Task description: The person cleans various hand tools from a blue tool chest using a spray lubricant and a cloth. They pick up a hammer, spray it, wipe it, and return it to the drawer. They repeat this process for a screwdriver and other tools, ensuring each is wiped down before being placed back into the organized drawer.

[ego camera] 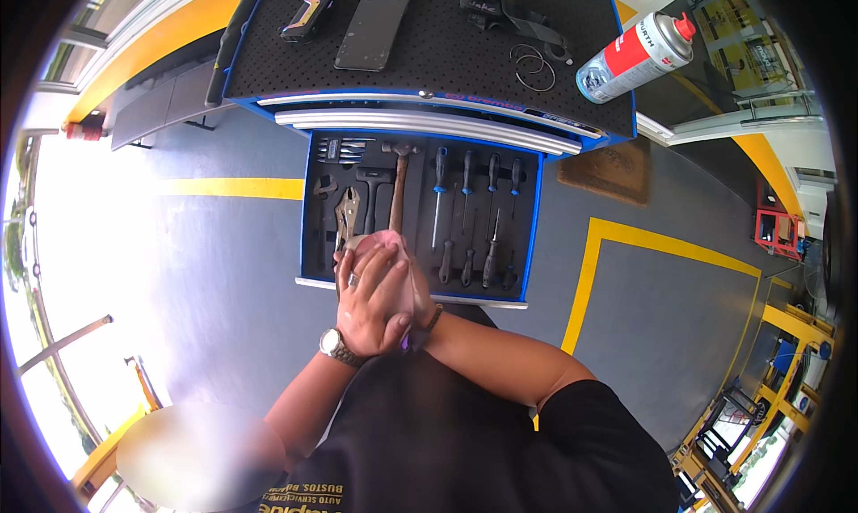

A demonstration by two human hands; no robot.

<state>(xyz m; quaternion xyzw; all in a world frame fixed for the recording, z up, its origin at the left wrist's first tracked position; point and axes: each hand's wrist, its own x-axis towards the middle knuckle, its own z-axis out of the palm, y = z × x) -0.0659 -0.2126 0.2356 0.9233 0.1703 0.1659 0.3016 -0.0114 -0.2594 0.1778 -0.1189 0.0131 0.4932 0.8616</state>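
Note:
A pink cloth is pressed between my two hands, over the near edge of a pulled-out tool drawer. My left hand, with a ring and a wristwatch, lies on top with its fingers spread over the cloth. Mostly hidden behind it and the cloth is my right hand; how its fingers lie cannot be seen. Just beyond the hands are locking pliers, a black mallet and a ball-peen hammer. Screwdrivers lie in the drawer's right part.
On the cabinet's perforated black top are a smartphone, a small black-and-yellow device, black straps, metal rings and a Würth spray can. A brown mat lies on the floor to the right.

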